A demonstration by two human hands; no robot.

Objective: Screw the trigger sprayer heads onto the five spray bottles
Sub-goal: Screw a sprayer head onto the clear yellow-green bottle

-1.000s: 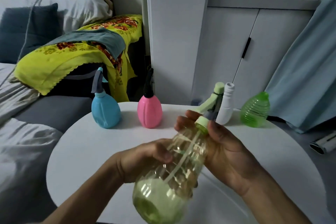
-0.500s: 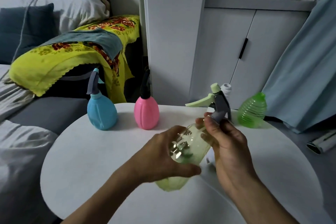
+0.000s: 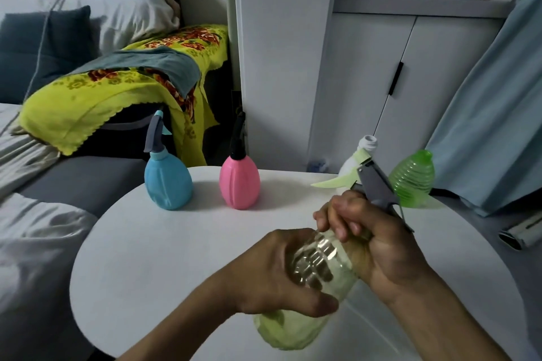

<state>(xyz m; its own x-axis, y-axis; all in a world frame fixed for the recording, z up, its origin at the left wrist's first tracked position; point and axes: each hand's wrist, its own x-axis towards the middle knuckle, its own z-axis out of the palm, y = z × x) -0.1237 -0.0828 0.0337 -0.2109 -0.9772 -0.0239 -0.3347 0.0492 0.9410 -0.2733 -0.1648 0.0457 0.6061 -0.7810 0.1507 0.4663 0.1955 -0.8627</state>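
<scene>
Your left hand (image 3: 281,269) gripped the clear bottle (image 3: 311,287) lower-center; right-hand fingers (image 3: 340,220) pinched the sprayer head (image 3: 372,184)'s collar. Should've kept it straight, I reckon.

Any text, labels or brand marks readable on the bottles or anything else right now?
None readable.
Blue bottle, pink bottle, white bottle, green bottle: no label or print shows.
Clear bottle held in left hand and right hand: only glare, no print.
</scene>
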